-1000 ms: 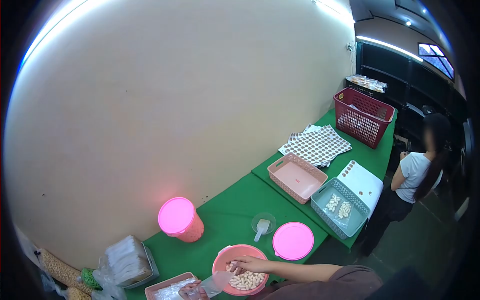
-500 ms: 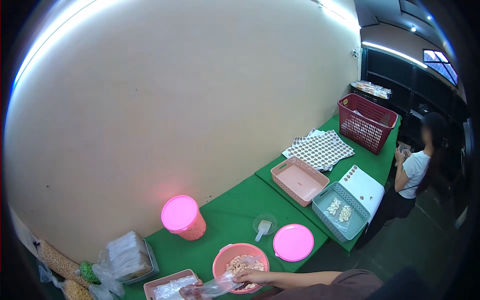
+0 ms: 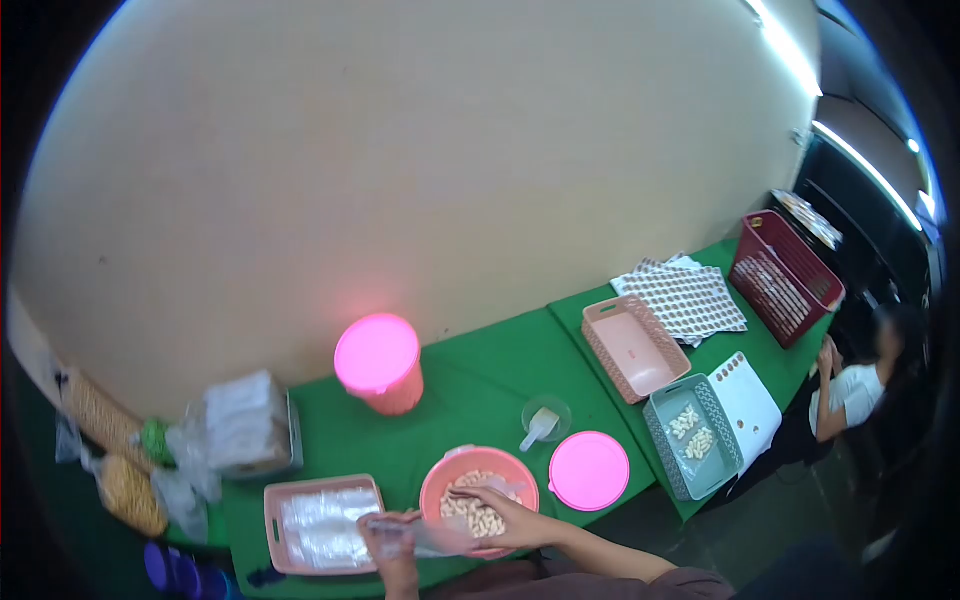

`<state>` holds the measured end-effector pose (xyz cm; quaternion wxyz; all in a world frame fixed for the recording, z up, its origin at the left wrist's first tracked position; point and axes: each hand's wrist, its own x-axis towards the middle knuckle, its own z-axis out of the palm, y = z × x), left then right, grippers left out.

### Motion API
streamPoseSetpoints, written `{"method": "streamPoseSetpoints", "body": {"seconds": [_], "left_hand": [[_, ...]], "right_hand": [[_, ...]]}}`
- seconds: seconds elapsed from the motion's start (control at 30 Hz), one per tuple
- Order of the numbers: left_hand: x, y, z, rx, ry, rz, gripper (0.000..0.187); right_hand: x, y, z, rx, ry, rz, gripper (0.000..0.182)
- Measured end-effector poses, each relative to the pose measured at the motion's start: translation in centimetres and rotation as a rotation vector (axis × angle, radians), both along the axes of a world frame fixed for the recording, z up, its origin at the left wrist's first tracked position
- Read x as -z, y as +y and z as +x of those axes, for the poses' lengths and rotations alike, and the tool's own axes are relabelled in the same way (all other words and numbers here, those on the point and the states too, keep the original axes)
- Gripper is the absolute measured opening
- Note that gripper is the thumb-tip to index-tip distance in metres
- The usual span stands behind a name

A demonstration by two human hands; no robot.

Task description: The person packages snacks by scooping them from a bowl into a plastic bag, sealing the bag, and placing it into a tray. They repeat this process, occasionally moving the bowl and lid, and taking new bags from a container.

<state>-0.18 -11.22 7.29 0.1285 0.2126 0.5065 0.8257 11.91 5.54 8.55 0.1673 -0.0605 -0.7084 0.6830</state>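
A round pink tub (image 3: 530,477) holds pale, peanut-like pieces (image 3: 480,517). Over its contents is my right hand (image 3: 508,517), fingers spread and reaching into the tub. My left hand (image 3: 392,540) grips a clear plastic bag (image 3: 440,537) at the tub's left side; the bag's far end lies under my right wrist. Left of that hand, a pink tray (image 3: 275,530) contains a stack of clear bags (image 3: 325,528). A translucent scoop is partly visible in the tub beside my right fingers.
Behind stands a tall pink-lidded container (image 3: 385,370). A pink lid (image 3: 590,470) and a small bowl with a white scoop (image 3: 541,428) lie right. Farther right are a pink basket (image 3: 635,350), a teal basket holding filled bags (image 3: 692,440), sticker sheets (image 3: 685,300) and another person (image 3: 850,400).
The view has shifted and tilted, showing more of the bag tray. My right hand has left the bag's edge and opened over the pieces in the tub.
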Motion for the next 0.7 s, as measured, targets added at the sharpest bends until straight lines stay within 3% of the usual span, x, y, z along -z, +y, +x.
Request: {"method": "streamPoseSetpoints", "body": {"seconds": [0.07, 0.1, 0.17, 0.23, 0.3, 0.4, 0.43, 0.5, 0.57, 0.7], "left_hand": [[-0.2, 0.8, 0.6, 0.083, 0.055, -0.054, 0.056], [-0.5, 0.8, 0.3, 0.059, 0.047, -0.058, 0.056], [-1.7, 1.4, -0.7, 0.106, 0.018, 0.033, 0.044], [-1.4, 1.2, -1.7, 0.076, -0.024, -0.013, 0.042], [-2.3, 0.9, -1.9, 0.090, -0.124, -0.018, 0.041], [-0.6, -0.5, -3.2, 0.008, -0.090, 0.031, 0.043], [-0.1, -1.3, -4.2, -0.182, -0.130, 0.011, 0.047], [-0.7, -2.6, -6.8, -0.564, -0.155, 0.049, 0.051], [-2.4, -4.9, -9.7, -0.563, 0.117, -0.078, 0.042], [-2.0, -6.4, -10.9, -0.579, 0.105, -0.083, 0.038]], "right_hand": [[-2.3, -0.7, -0.9, -0.058, 0.098, 0.531, 0.065], [-1.8, -1.0, -1.3, -0.083, 0.098, 0.526, 0.065], [0.5, -1.8, -1.9, -0.199, -0.101, 0.257, 0.063], [2.0, -2.4, -2.3, -0.179, -0.071, 0.247, 0.056], [2.2, -2.9, -2.8, -0.220, -0.257, 0.288, 0.049], [1.2, -2.6, -3.9, -0.155, -0.203, 0.344, 0.048], [1.7, -2.2, -4.1, -0.161, -0.214, 0.337, 0.048], [4.0, -0.1, -4.3, 0.116, -0.172, 0.799, 0.050], [5.0, 2.5, -3.7, 0.097, -0.376, 0.834, 0.052], [11.4, 3.9, -2.2, 0.115, -0.545, 1.055, 0.044]]}}
